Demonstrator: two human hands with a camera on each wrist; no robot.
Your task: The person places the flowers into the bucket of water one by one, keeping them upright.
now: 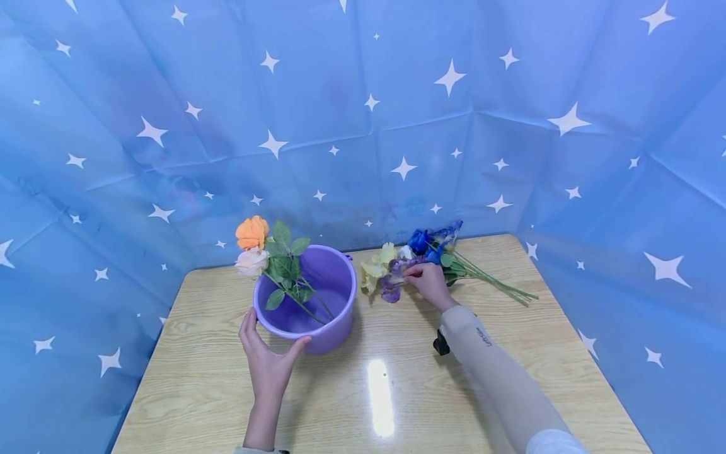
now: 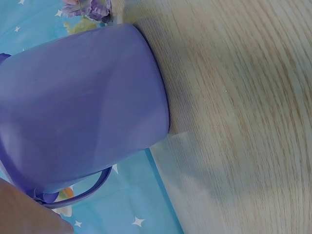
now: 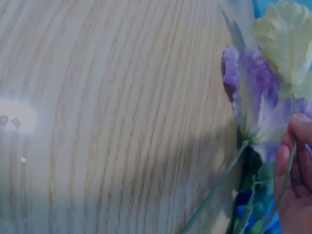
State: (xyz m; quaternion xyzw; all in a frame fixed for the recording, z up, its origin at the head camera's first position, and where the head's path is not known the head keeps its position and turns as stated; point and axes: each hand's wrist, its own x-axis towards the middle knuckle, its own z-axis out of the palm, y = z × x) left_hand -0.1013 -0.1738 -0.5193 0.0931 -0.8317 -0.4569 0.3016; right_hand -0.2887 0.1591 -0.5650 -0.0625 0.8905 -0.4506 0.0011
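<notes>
A purple bucket [image 1: 334,331] stands on the table, and my left hand [image 1: 266,359] holds it at the near left rim, thumb and fingers spread along its side. An orange rose [image 1: 252,232] and a pale pink rose [image 1: 251,261] lean out over the bucket's left rim, their stems inside. My right hand [image 1: 430,282] is among the flowers right of the bucket. It pinches the thin green stem of a pale yellow flower [image 3: 285,41] between thumb and fingers. Close beside that stem is a purple-and-white flower [image 3: 256,97].
Blue roses [image 1: 421,242] lie at the table's back, their green stems [image 1: 499,284] pointing right. A purple handle [image 2: 92,187] hangs on the bucket's side. Blue star-patterned cloth [image 1: 363,126] surrounds the wooden table [image 1: 454,403].
</notes>
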